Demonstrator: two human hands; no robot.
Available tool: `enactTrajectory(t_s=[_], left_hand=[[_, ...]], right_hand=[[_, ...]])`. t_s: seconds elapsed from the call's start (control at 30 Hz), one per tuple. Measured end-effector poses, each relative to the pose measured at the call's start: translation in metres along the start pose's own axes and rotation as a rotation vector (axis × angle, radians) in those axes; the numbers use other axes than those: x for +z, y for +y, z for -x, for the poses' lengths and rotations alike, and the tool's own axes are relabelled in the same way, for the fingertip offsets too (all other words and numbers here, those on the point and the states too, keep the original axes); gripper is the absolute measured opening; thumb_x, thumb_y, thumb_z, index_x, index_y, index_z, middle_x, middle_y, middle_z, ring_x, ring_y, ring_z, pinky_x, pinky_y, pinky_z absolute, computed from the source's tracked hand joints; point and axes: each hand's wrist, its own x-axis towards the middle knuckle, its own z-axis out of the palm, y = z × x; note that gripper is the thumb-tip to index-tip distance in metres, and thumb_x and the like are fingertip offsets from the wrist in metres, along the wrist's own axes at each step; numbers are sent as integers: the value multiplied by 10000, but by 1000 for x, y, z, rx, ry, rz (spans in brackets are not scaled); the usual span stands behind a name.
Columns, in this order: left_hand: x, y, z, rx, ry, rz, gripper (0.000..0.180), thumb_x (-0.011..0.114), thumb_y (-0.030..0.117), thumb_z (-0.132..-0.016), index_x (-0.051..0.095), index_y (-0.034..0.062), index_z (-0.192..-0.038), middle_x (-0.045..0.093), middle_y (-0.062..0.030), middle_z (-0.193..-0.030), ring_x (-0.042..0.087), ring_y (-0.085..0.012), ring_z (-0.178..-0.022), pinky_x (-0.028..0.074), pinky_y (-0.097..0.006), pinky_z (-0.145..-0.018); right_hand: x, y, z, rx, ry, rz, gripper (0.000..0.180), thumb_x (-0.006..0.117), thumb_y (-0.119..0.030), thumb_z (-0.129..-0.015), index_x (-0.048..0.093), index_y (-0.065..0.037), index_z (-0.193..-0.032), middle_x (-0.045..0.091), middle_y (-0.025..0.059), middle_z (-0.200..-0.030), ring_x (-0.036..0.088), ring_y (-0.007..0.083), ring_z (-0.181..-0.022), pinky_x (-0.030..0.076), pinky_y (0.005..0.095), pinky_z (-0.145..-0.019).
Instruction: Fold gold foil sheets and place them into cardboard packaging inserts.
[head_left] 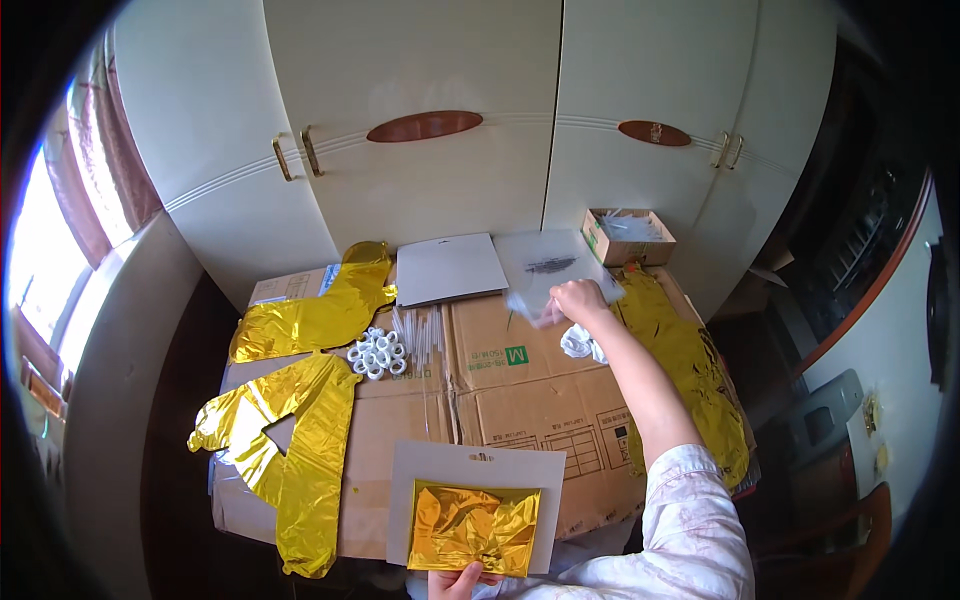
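Note:
My left hand (460,583), at the near edge, grips a white hang-hole card (402,495) with a folded gold foil balloon (475,525) lying flat against it. The thumb presses on the foil's lower edge. My right hand (577,302) reaches across to the far side, fingers closed in a pinch at the near edge of a clear plastic bag (540,252). The bag lies in what looks like a stack of clear bags. Just below that hand sits a crumpled white wad (580,343), and to its left a stack of white cards (450,270).
Flattened cardboard (400,420) covers the table. Unfolded gold foil balloons lie at left (318,430), far left (320,318) and right (690,370). White rings (378,352) sit beside clear straws (420,335). An open box (628,245) of clear pieces stands before the cabinet (420,60).

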Motion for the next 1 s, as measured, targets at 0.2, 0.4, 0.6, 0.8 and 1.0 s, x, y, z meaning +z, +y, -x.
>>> enactTrajectory(t_s=[0.2,0.4,0.6,0.8,1.0], left_hand=[[-7,-6,4,6,93,4,283,606,-23,-919,539,10,-1193,622,-60,-1068,596,-155,-915,506,-276,-766],[-15,9,-3,-42,44,230,232,534,52,-958,532,-47,-1168,681,-194,-987,709,-275,-758,607,-373,-664],[-26,26,-11,74,56,307,229,585,67,-934,548,-43,-1132,682,-192,-953,697,-264,-677,595,-339,-582],[-34,26,-1,48,123,297,219,576,61,-938,543,-34,-1132,680,-177,-954,688,-257,-663,580,-339,-574],[-40,20,7,-1,132,247,178,572,74,-941,566,-35,-1083,693,-160,-883,686,-234,-651,572,-324,-570]], right_hand=[[-30,-4,5,111,477,-196,47,610,-137,-794,648,-110,-786,690,64,-807,672,262,-801,539,405,-659],[-96,-113,51,-318,437,-89,36,565,-87,-728,597,-94,-711,624,60,-639,616,213,-585,461,379,-590],[-98,-178,101,-345,85,-229,139,603,-179,-846,628,-58,-782,642,74,-683,663,199,-605,548,328,-540],[-6,-30,90,156,231,161,150,652,-173,-829,648,-23,-816,652,127,-899,657,279,-845,541,423,-724],[-13,-14,96,330,102,-323,124,729,-169,-768,677,-61,-734,647,134,-827,638,321,-807,517,430,-672]])
